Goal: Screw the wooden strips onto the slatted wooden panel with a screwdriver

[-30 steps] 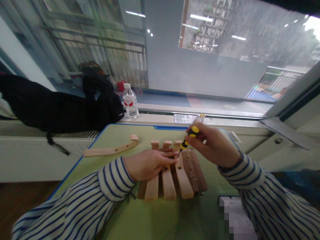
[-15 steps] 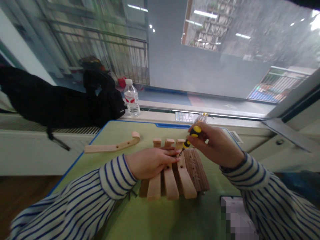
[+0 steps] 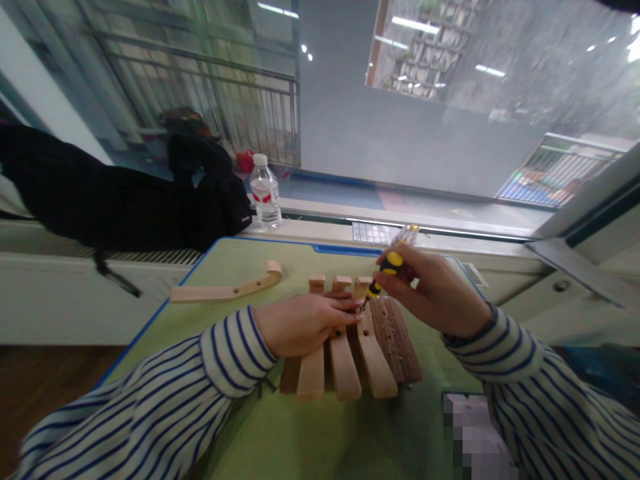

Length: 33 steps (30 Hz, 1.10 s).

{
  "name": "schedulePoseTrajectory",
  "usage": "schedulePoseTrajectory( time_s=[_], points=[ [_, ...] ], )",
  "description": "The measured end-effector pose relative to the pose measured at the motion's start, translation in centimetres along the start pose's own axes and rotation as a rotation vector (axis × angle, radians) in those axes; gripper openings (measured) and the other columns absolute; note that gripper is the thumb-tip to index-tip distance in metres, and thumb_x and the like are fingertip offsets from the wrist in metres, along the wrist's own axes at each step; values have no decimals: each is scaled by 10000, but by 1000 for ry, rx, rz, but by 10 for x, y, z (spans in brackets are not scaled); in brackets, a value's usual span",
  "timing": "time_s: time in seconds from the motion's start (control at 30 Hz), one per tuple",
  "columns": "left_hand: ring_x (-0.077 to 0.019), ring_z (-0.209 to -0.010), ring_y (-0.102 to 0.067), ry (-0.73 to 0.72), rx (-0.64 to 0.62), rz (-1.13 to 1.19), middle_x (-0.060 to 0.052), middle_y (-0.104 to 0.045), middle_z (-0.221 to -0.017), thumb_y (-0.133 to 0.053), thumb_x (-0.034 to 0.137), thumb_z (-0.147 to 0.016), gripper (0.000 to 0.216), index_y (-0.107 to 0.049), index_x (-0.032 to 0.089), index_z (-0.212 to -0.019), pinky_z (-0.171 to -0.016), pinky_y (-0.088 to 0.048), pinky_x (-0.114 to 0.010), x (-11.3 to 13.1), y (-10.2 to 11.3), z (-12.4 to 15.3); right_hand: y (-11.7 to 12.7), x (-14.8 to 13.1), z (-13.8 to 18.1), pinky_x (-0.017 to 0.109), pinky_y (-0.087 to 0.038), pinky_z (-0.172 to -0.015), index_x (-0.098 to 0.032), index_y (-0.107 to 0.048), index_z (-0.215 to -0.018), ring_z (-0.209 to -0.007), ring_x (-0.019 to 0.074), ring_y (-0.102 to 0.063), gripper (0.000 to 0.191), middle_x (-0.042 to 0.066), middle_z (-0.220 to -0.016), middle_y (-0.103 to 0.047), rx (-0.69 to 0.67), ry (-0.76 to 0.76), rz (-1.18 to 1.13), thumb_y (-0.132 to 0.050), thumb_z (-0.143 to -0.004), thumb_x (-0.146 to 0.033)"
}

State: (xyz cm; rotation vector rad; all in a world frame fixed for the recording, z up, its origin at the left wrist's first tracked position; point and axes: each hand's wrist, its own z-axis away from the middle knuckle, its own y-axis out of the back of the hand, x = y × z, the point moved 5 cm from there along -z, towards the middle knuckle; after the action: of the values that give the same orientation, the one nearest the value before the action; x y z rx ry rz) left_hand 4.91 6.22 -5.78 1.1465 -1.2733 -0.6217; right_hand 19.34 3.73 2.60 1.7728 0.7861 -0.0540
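Observation:
My right hand [image 3: 435, 290] is closed around a black-and-yellow screwdriver [image 3: 391, 264], its shaft pointing down and left. The tip meets the rightmost of three pale curved wooden slats [image 3: 377, 367], near its upper end. My left hand [image 3: 300, 323] lies across the slats with fingers stretched out, fingertips beside the screwdriver tip; a screw there is too small to make out. The slats rest side by side on a darker brown wooden board [image 3: 397, 347]. Small bits lie on the board's right part. Dark holes show in two slats; my left hand covers part of them.
A loose curved wooden slat [image 3: 227, 292] with two holes lies at the table's [image 3: 270, 440] far left. Behind the table, a water bottle [image 3: 265, 193] and a black bag [image 3: 120, 200] are on the sill. A blurred flat object [image 3: 473, 433] lies at front right.
The view has shifted very slightly. Both hands keep almost the same pose, the screwdriver still at the rightmost slat.

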Motion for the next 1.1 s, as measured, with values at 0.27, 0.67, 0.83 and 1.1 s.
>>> schedulePoseTrajectory(
  time_s=[0.27,0.67,0.83,1.1],
  points=[
    [-190,-1297,-379,11,-3,19,-33,-419,-1396,-402,78,-863,446,-514,218,-1271,-1099,-305,-344,1,1,0,-2,3,0,225,-364,-490,-154,-556,-917,-524,81,-461,218,-22,-633,-537,-8,9,8,-507,-847,-354],
    [-175,-1300,-375,17,-11,-7,-12,-406,-1405,-386,85,-864,459,-501,228,-1285,-1103,-294,-315,-1,-1,2,-3,3,0,241,-352,-507,-155,-562,-916,-537,89,-464,238,-11,-650,-549,-6,7,47,-507,-841,-373],
    [-181,-1301,-373,30,-30,-13,-19,-401,-1408,-393,86,-859,459,-502,220,-1284,-1100,-298,-317,0,0,1,-2,1,-1,241,-362,-530,-159,-563,-900,-553,89,-466,205,-15,-662,-538,5,37,64,-517,-838,-349],
    [-199,-1303,-371,23,-25,-10,-20,-377,-1425,-382,99,-877,452,-488,236,-1294,-1096,-305,-335,-2,-1,0,-2,0,-2,243,-400,-566,-161,-571,-893,-608,100,-509,189,3,-716,-571,20,44,76,-528,-831,-334]
  ],
)
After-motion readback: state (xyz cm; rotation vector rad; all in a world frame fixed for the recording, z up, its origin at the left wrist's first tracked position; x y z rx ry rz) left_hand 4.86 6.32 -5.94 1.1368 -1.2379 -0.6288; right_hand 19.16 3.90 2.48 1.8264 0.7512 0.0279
